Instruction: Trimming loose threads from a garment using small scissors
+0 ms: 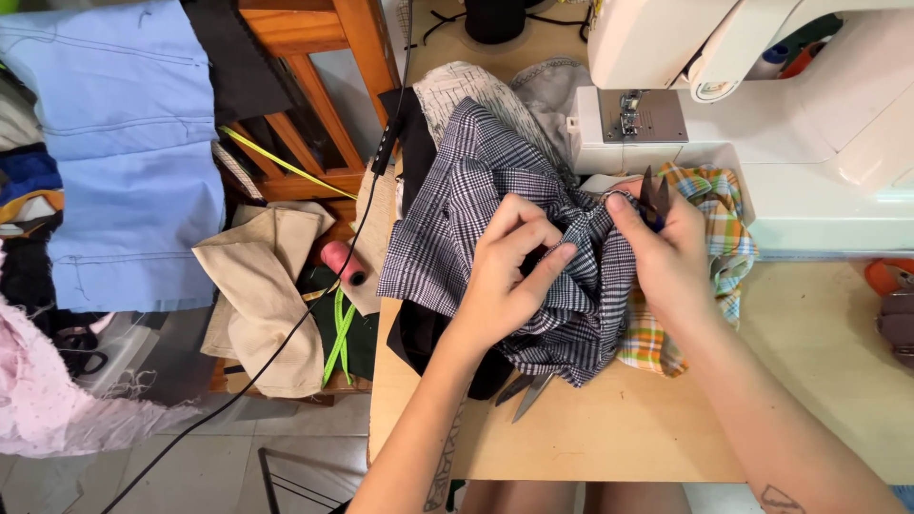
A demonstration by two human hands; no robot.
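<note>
A grey and black plaid garment point(466, 205) lies bunched on the wooden table point(609, 428) in front of a white sewing machine point(762, 114). My left hand point(509, 271) pinches a fold of the plaid cloth near its middle. My right hand point(666, 252) grips a small pair of dark thread snips point(653, 195), blades pointing up at the cloth's edge, while its fingers also touch the fabric. A colourful orange-green checked cloth point(728, 238) lies under my right hand.
Scissor blades point(528, 392) poke out from under the pile. Black cloth lies beneath. To the left are a wooden chair point(314, 67), blue fabric point(124, 143), beige fabric point(267, 295), a pink thread spool point(341, 260), a black cable and pink cloth point(48, 390).
</note>
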